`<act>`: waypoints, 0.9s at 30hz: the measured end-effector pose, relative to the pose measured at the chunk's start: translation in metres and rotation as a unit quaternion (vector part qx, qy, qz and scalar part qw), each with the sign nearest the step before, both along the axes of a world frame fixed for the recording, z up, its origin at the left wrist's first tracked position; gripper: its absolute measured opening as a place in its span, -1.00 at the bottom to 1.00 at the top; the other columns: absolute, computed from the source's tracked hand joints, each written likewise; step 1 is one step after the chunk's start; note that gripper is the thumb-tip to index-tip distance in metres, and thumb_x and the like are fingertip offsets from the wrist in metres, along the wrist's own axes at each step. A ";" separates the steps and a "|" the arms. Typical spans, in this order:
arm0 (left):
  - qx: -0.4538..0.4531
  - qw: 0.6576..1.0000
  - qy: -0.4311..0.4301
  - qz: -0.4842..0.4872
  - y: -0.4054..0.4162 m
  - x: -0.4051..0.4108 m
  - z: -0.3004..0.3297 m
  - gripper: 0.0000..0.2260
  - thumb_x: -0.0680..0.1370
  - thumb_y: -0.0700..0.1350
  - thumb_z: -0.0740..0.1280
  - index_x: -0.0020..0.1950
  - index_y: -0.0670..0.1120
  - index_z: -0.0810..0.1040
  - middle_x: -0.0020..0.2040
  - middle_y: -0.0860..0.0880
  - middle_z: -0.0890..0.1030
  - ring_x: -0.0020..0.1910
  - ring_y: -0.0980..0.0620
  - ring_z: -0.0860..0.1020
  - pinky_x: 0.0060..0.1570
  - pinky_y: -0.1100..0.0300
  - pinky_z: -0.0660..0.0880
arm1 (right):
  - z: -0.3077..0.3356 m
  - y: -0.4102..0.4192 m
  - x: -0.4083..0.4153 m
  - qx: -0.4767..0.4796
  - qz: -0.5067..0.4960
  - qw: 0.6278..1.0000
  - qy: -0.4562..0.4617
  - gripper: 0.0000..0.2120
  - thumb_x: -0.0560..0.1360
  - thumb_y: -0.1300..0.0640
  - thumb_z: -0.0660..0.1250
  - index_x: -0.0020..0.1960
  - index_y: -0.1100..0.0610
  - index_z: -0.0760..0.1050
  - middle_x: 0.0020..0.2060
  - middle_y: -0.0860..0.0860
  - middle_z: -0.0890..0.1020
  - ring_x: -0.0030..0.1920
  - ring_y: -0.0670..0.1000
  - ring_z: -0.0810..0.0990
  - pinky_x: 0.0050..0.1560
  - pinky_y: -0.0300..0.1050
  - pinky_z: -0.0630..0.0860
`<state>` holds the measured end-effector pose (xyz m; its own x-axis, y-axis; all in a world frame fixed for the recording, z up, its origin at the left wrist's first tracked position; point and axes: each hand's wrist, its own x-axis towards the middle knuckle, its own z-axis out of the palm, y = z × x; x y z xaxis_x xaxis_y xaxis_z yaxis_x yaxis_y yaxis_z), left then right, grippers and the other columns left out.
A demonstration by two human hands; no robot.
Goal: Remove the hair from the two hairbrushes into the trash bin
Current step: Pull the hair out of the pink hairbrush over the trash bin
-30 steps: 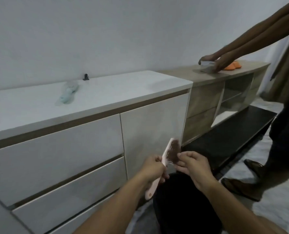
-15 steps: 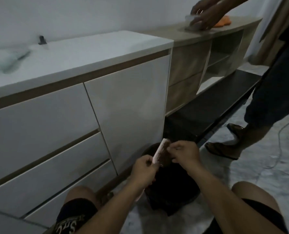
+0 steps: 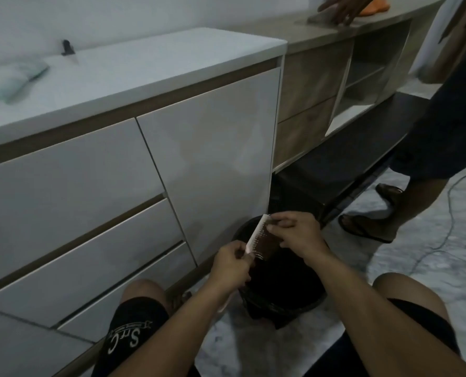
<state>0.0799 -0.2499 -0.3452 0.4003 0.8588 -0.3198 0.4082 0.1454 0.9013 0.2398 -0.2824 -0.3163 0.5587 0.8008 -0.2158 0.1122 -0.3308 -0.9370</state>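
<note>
- Hairbrush (image 3: 256, 237), pale with a mat of brown hair (image 3: 267, 244) across its bristle face, was held directly above the trash bin (image 3: 302, 297), tilted with its head up and to the right.
- Left hand (image 3: 230, 263) was closed around the lower end of the hairbrush, where the handle began; the handle itself was mostly hidden by the hand.
- Right hand (image 3: 297, 231) was at the upper end of the hairbrush, thumb and forefinger pinched together on the hair near the top edge, the other fingers curled.
- Trash bin was black, stood on the marbled floor (image 3: 427, 270) between the person's knees, and sat close against the lower corner of the white cabinet (image 3: 212, 148).
- Second hairbrush (image 3: 18, 78), light blue-green and blurred, lay on the white desk (image 3: 144, 66) at the far left, well apart from the hands.
- A small dark object (image 3: 67, 47) stood on the desk against the wall, near the second hairbrush; its kind could not be told.
- Another person (image 3: 449, 110) stood at the right in dark shorts and sandals, one hand (image 3: 340, 8) resting on the wood-toned counter (image 3: 321, 34) beside an orange item (image 3: 376, 6).
- A thin cable (image 3: 449, 227) ran across the floor at the right.
</note>
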 end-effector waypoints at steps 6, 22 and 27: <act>-0.052 0.998 -0.032 0.016 -0.001 -0.002 -0.002 -0.91 0.59 -0.21 0.29 -0.12 -0.17 0.48 -0.28 -0.12 0.58 -0.56 0.04 0.43 -0.62 0.29 0.27 | -0.005 -0.001 0.017 0.026 -0.094 0.995 -0.036 -0.92 0.46 0.31 0.43 -0.08 0.18 0.65 -0.24 0.11 0.69 -0.29 0.01 0.65 -0.25 -0.18 0.59; -0.089 0.995 -0.054 0.015 -0.001 0.004 0.003 -0.86 0.58 -0.17 0.31 -0.18 -0.10 0.48 -0.28 -0.11 0.59 -0.55 0.03 0.44 -0.60 0.26 0.28 | -0.002 -0.017 0.007 -0.036 -0.028 0.999 0.008 -0.70 0.41 0.34 0.46 0.04 0.15 0.43 -0.04 0.27 0.65 -0.19 0.12 0.69 -0.33 -0.09 0.62; -0.058 0.998 -0.038 -0.004 -0.005 0.002 0.004 -0.91 0.59 -0.15 0.30 -0.12 -0.08 0.51 -0.26 -0.09 0.61 -0.55 0.08 0.46 -0.59 0.26 0.31 | 0.012 -0.024 0.007 -0.017 0.025 0.997 0.077 -0.55 0.46 0.24 0.46 0.27 0.03 0.40 0.01 0.08 0.64 -0.08 0.06 0.68 -0.31 -0.11 0.63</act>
<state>0.0821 -0.2546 -0.3417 0.4344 0.8143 -0.3851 0.3413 0.2469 0.9070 0.2469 -0.3064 -0.3046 0.4769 0.8173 -0.3235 -0.0146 -0.3606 -0.9326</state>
